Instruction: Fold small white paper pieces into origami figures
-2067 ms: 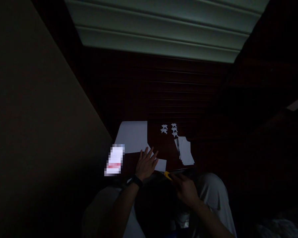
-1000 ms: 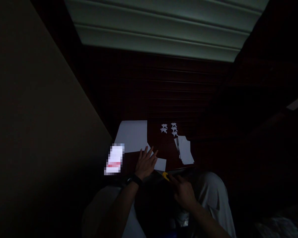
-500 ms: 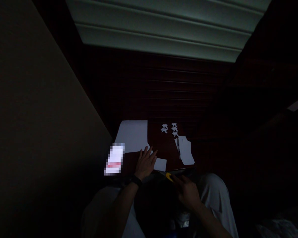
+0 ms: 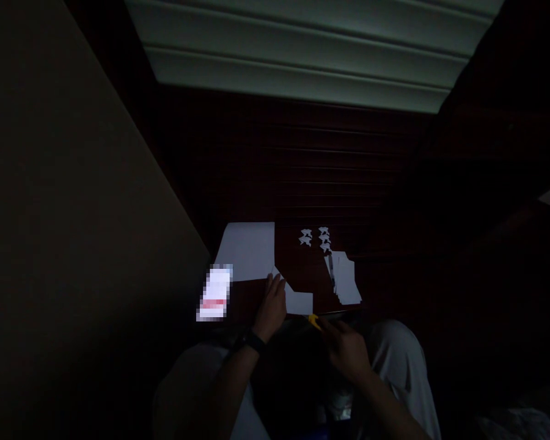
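The scene is very dark. My left hand [image 4: 272, 308] rests on a small white paper piece [image 4: 297, 300] on the dark wooden table [image 4: 302, 275], its fingers drawn together over the paper's left edge. My right hand [image 4: 343, 349] is at the table's near edge, closed round a yellow-tipped tool [image 4: 315, 321] that looks like a cutter or scissors. A black watch [image 4: 253, 340] is on my left wrist.
A larger white sheet [image 4: 250, 249] lies behind my left hand. Several small folded paper shapes [image 4: 316, 237] sit at the back, beside a stack of white slips [image 4: 345, 278] with a pen. A lit, blurred screen [image 4: 215, 292] glows at the left. A beige wall [image 4: 73, 244] is close by.
My left hand's fingers were spread flat on the paper; now they are drawn together at its edge. The small paper has shifted slightly right. My right hand stays at the table's edge.
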`<state>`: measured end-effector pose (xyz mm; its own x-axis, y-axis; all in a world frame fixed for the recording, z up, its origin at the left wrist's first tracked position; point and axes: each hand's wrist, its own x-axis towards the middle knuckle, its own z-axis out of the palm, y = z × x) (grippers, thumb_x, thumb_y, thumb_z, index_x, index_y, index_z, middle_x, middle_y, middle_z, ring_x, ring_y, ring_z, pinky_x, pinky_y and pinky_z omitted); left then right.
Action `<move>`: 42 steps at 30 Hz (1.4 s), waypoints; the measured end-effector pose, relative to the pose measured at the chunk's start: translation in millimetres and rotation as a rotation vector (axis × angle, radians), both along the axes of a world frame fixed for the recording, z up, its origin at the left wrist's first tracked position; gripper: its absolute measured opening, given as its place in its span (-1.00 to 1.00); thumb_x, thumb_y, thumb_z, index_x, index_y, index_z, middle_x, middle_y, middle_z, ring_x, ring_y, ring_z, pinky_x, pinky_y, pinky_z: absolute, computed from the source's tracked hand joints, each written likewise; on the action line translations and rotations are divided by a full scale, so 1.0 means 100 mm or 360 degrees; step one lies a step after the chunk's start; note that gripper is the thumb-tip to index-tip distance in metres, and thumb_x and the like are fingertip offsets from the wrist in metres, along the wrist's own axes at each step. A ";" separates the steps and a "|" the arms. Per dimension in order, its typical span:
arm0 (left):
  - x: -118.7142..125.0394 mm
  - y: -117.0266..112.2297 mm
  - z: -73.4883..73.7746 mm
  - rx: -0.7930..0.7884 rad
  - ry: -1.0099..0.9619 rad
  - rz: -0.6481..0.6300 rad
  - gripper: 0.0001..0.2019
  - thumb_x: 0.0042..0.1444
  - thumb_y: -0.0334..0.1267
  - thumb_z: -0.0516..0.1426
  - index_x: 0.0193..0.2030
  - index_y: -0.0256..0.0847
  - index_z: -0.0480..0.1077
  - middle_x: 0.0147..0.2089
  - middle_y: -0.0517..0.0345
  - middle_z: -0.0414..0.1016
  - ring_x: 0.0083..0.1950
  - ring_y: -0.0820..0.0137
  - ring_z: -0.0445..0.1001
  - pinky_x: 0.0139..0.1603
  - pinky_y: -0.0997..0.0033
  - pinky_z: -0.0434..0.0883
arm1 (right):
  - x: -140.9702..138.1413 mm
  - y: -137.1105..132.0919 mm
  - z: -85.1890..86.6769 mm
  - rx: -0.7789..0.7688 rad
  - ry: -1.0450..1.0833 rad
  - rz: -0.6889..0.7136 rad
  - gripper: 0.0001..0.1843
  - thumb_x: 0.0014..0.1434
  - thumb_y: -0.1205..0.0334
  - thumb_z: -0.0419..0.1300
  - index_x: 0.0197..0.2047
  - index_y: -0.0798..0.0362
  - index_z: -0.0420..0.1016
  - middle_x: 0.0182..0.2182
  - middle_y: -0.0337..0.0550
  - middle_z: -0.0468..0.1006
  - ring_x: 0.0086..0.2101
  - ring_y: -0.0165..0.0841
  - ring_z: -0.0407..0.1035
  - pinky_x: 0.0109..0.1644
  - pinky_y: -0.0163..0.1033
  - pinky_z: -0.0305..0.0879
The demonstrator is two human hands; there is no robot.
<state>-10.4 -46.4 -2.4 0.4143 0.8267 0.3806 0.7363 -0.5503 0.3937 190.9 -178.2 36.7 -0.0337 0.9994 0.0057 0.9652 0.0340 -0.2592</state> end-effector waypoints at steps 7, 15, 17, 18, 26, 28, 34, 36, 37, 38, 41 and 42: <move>-0.03 0.00 0.19 0.0074 0.0145 0.0051 -0.59 0.24 -0.30 -0.13 0.22 -0.29 0.14 0.32 0.01 0.04 0.37 0.22 -0.24 0.32 0.03 -0.02 | -0.01 0.14 -0.05 0.0009 0.0064 0.0002 -0.50 0.14 0.20 0.02 0.17 -0.16 0.20 -0.17 -0.14 0.48 -0.19 -0.28 0.36 -0.15 -0.27 0.20; -0.04 -0.03 0.20 0.0125 0.0381 0.0043 -0.53 0.25 -0.14 -0.15 0.28 -0.17 0.05 0.35 0.10 -0.02 0.37 0.21 -0.25 0.32 0.00 -0.10 | -0.05 0.17 -0.03 -0.0011 0.0103 -0.0001 -0.56 0.15 0.19 0.03 0.12 -0.09 0.26 -0.15 -0.13 0.50 -0.17 -0.29 0.37 -0.12 -0.29 0.19; -0.02 -0.05 0.20 0.0129 0.0408 0.0055 -0.53 0.25 -0.13 -0.15 0.28 -0.17 0.04 0.35 0.11 -0.03 0.37 0.21 -0.25 0.32 0.00 -0.11 | -0.08 0.17 -0.01 -0.0020 0.0103 0.0028 -0.56 0.15 0.20 0.02 0.13 -0.09 0.25 -0.15 -0.13 0.50 -0.17 -0.29 0.37 -0.12 -0.29 0.18; -0.02 -0.05 0.21 0.0132 0.0417 0.0059 -0.53 0.25 -0.13 -0.15 0.28 -0.16 0.04 0.35 0.11 -0.03 0.37 0.21 -0.24 0.32 0.01 -0.12 | -0.10 0.18 0.01 -0.0028 0.0096 0.0043 -0.55 0.16 0.20 0.01 0.14 -0.10 0.23 -0.15 -0.13 0.50 -0.17 -0.29 0.37 -0.11 -0.29 0.18; 0.00 -0.08 0.29 0.0133 0.0445 0.0056 -0.52 0.26 -0.13 -0.17 0.29 -0.15 0.02 0.35 0.11 -0.02 0.37 0.22 -0.24 0.32 0.01 -0.14 | -0.19 0.21 0.16 -0.0134 0.0001 0.0107 -0.53 0.18 0.18 0.00 0.18 -0.08 0.21 -0.08 -0.09 0.48 -0.14 -0.28 0.37 -0.09 -0.30 0.19; 0.01 -0.09 0.30 0.0124 0.0451 0.0057 -0.52 0.26 -0.13 -0.17 0.30 -0.16 0.01 0.35 0.12 -0.03 0.37 0.23 -0.25 0.32 0.03 -0.14 | -0.20 0.21 0.18 -0.0134 -0.0019 0.0110 -0.55 0.19 0.18 -0.01 0.16 -0.08 0.23 -0.08 -0.08 0.48 -0.15 -0.27 0.37 -0.10 -0.29 0.19; 0.01 -0.09 0.31 0.0112 0.0468 0.0060 -0.52 0.26 -0.14 -0.17 0.30 -0.16 -0.01 0.36 0.12 -0.04 0.38 0.25 -0.26 0.32 0.04 -0.15 | -0.22 0.23 0.18 -0.0116 -0.0062 0.0108 -0.54 0.18 0.15 0.00 0.17 -0.11 0.23 -0.14 -0.09 0.50 -0.23 -0.27 0.40 -0.21 -0.28 0.22; 0.01 -0.09 0.32 0.0115 0.0468 0.0064 -0.52 0.26 -0.14 -0.17 0.30 -0.16 0.00 0.36 0.12 -0.04 0.38 0.25 -0.26 0.33 0.05 -0.15 | -0.23 0.23 0.18 -0.0105 -0.0083 0.0099 -0.52 0.18 0.16 -0.01 0.19 -0.11 0.20 -0.16 -0.08 0.51 -0.23 -0.26 0.40 -0.21 -0.28 0.22; 0.01 -0.09 0.32 0.0116 0.0467 0.0068 -0.52 0.26 -0.14 -0.17 0.30 -0.17 0.01 0.35 0.12 -0.03 0.38 0.25 -0.26 0.33 0.05 -0.15 | -0.24 0.23 0.18 -0.0100 -0.0090 0.0094 -0.51 0.18 0.16 -0.01 0.19 -0.11 0.20 -0.17 -0.07 0.51 -0.22 -0.26 0.40 -0.20 -0.27 0.22; 0.02 -0.10 0.33 0.0117 0.0465 0.0072 -0.52 0.26 -0.13 -0.17 0.30 -0.17 0.01 0.35 0.12 -0.03 0.38 0.25 -0.25 0.33 0.05 -0.15 | -0.25 0.23 0.18 -0.0097 -0.0092 0.0091 -0.51 0.17 0.16 -0.01 0.19 -0.11 0.20 -0.18 -0.07 0.51 -0.22 -0.26 0.40 -0.20 -0.27 0.21; 0.02 -0.10 0.34 0.0116 0.0465 0.0069 -0.52 0.26 -0.13 -0.17 0.30 -0.17 0.01 0.35 0.11 -0.03 0.38 0.25 -0.25 0.32 0.04 -0.15 | -0.27 0.21 0.18 -0.0097 -0.0082 0.0073 -0.51 0.16 0.17 0.00 0.19 -0.10 0.20 -0.17 -0.06 0.50 -0.22 -0.26 0.40 -0.18 -0.27 0.21; 0.02 -0.11 0.35 0.0114 0.0466 0.0065 -0.52 0.26 -0.13 -0.17 0.30 -0.17 0.01 0.35 0.11 -0.03 0.37 0.25 -0.25 0.32 0.04 -0.15 | -0.28 0.21 0.19 -0.0097 -0.0077 0.0066 -0.50 0.16 0.18 0.01 0.19 -0.10 0.20 -0.16 -0.06 0.50 -0.21 -0.26 0.39 -0.18 -0.27 0.21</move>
